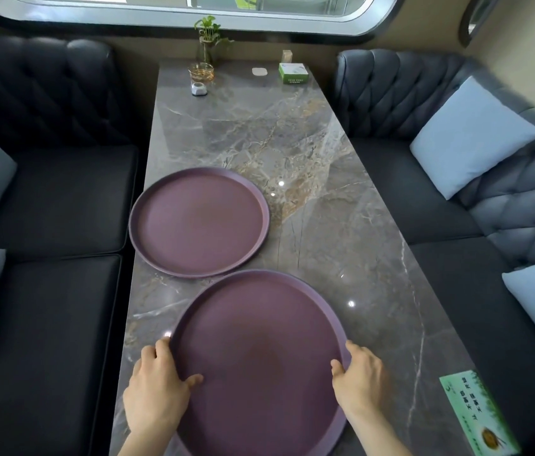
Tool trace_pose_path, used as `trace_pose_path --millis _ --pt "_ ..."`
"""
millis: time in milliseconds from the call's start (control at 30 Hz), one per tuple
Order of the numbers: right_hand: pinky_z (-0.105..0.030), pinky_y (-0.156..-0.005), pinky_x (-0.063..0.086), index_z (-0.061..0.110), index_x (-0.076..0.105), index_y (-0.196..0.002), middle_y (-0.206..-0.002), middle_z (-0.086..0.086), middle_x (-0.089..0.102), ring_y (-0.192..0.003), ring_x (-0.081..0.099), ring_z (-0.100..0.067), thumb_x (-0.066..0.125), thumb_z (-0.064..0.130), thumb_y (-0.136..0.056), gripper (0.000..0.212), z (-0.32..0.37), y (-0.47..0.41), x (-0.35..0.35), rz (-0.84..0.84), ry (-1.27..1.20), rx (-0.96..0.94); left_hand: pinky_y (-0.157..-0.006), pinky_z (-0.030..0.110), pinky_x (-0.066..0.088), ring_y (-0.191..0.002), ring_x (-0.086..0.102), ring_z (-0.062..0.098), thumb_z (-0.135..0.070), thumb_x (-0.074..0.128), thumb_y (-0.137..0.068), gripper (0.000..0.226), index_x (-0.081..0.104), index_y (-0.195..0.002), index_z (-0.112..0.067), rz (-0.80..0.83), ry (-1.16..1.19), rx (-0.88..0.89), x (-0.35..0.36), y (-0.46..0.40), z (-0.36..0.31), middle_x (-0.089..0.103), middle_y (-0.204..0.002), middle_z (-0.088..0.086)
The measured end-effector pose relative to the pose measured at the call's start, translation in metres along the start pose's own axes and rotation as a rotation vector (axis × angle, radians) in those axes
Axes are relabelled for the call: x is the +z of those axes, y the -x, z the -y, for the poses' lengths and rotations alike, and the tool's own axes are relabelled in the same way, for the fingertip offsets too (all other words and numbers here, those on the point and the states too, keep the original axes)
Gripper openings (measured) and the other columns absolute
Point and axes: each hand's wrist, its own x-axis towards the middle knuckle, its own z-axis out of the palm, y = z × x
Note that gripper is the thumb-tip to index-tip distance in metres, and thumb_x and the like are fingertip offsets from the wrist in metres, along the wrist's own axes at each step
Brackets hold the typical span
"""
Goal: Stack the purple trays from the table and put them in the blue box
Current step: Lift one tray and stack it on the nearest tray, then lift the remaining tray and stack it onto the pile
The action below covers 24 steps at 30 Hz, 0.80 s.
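Two round purple trays lie on the grey marble table (308, 153). The far tray (198, 222) sits near the table's left edge, with nothing on it. The near tray (259, 353) is closer to me, its far rim almost touching the far tray. My left hand (156, 386) grips the near tray's left rim, thumb inside the rim. My right hand (359, 378) grips its right rim the same way. The blue box is not in view.
At the table's far end stand a small plant in a glass vase (208, 41), a glass dish (201, 73), a white gadget (199, 89) and a green tissue box (293, 73). A green card (476, 413) lies at the near right. Dark sofas with pale cushions flank the table.
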Motion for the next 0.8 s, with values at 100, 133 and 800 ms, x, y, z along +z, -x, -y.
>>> trace_pose_path --millis 100,133,800 --pt "-0.034 -0.094 0.050 0.018 0.057 -0.141 -0.133 0.000 0.065 -0.121 0.063 -0.024 0.076 0.031 -0.086 0.060 0.001 0.000 -0.003 0.027 0.021 -0.003 -0.068 0.039 0.047 -0.113 0.059 0.027 -0.053 0.086 -0.060 0.090 0.045 -0.131 -0.015 0.005 -0.033 0.022 -0.001 -0.001 -0.001 0.057 -0.118 0.004" --pt "-0.033 -0.093 0.050 0.019 0.056 -0.142 -0.134 0.001 0.063 -0.121 0.063 -0.023 0.077 0.032 -0.086 0.061 0.002 0.000 -0.004 0.037 0.044 -0.012 -0.065 0.036 0.044 -0.111 0.059 0.026 -0.054 0.084 -0.061 0.088 0.044 -0.129 -0.015 0.010 -0.054 0.032 -0.003 -0.001 -0.002 0.055 -0.116 0.003" --pt "-0.035 -0.095 0.051 0.027 0.070 -0.122 -0.128 0.004 0.070 -0.121 0.064 -0.025 0.063 0.055 -0.086 0.046 0.121 -0.088 -0.058 0.164 0.135 -0.239 -0.085 0.042 0.047 -0.113 0.060 0.029 -0.065 0.052 -0.084 0.064 0.051 -0.130 -0.021 -0.047 0.408 -0.162 -0.069 -0.111 -0.021 0.059 -0.130 0.005"
